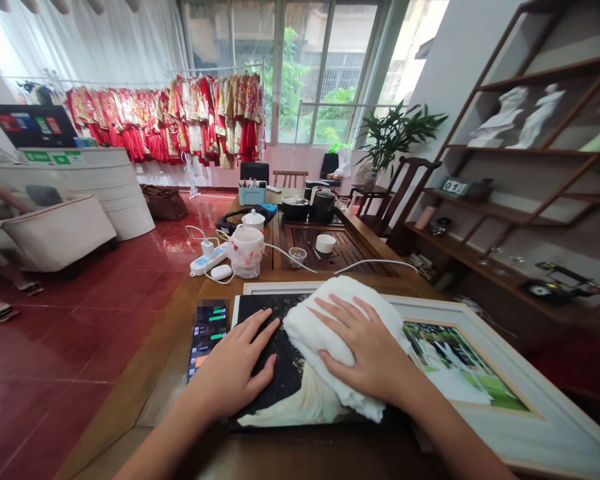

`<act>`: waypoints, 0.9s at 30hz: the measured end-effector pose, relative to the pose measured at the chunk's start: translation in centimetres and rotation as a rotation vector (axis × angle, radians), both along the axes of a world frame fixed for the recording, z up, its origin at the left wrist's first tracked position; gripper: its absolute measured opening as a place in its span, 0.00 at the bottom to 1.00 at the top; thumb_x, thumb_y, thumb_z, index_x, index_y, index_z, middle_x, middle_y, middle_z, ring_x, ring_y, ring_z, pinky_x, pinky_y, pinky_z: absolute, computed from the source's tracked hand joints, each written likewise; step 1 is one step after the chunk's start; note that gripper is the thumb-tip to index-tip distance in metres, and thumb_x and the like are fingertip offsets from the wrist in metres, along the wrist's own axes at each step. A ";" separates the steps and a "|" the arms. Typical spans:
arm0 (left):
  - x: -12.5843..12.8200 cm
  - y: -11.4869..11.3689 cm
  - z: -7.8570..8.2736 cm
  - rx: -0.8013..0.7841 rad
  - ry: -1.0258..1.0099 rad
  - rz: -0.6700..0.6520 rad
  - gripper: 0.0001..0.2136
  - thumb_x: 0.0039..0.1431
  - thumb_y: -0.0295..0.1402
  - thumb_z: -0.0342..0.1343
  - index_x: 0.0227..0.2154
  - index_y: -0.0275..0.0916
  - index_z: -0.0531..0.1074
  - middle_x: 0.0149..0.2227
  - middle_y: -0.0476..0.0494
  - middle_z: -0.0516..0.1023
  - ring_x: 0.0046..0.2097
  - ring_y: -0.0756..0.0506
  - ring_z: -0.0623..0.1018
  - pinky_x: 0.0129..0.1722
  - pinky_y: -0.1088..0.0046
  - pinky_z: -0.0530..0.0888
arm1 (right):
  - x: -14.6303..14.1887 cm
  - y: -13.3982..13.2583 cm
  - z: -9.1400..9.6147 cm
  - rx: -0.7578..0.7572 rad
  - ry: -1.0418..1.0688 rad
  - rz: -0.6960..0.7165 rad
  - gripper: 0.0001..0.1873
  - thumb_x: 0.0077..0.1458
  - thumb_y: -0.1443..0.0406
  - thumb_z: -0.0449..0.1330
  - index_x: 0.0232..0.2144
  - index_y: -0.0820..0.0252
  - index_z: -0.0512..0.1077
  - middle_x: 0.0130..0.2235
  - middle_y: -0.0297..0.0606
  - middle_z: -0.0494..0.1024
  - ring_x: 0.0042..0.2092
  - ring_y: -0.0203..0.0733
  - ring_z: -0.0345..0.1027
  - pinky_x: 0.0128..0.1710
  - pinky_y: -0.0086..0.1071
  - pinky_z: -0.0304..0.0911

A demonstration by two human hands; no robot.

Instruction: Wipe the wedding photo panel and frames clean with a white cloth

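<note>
My right hand (367, 350) lies flat, fingers spread, on a folded white towel (325, 320). The towel rests across a dark photo print (280, 373) and the picture inside a large white-framed photograph (505, 400) on a wooden table (180, 373). My left hand (235, 367) presses flat on the left part of the dark print, fingers stretched out. A smartphone (207, 333) with a lit screen lies just left of the left hand.
Behind the frame stand a wooden tea tray (340, 250) with a white cup, a white teapot (247, 250), a power strip (207, 260) and black kettles (323, 205). A wooden shelf (530, 200) is on the right, red floor and a white chair (60, 230) on the left.
</note>
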State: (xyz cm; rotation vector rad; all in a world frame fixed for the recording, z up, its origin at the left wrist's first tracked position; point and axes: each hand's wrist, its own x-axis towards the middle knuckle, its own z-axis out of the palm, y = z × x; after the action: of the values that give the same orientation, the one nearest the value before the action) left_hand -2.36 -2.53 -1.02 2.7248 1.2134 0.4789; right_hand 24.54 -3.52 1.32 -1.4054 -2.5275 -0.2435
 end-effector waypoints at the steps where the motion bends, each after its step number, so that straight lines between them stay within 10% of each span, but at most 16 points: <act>1: 0.0 0.0 0.0 0.000 0.000 0.002 0.25 0.66 0.35 0.47 0.65 0.40 0.55 0.68 0.39 0.53 0.67 0.40 0.58 0.64 0.57 0.62 | 0.1 -0.5 -0.1 0.002 -0.007 0.008 0.33 0.55 0.57 0.55 0.63 0.49 0.58 0.65 0.38 0.61 0.65 0.56 0.51 0.60 0.61 0.47; 27: -0.4 0.3 -0.1 -0.043 -0.049 -0.009 0.25 0.66 0.36 0.47 0.65 0.43 0.56 0.67 0.47 0.57 0.68 0.42 0.57 0.66 0.56 0.59 | 0.8 -3.1 -0.8 0.050 -0.060 0.053 0.36 0.56 0.57 0.56 0.65 0.48 0.54 0.66 0.35 0.59 0.67 0.54 0.49 0.61 0.57 0.48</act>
State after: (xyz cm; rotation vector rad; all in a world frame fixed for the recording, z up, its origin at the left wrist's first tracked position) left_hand -2.80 -2.18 -1.09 2.6648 1.1853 0.5098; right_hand 25.35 -6.66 0.47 -1.3305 -2.5840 -0.3416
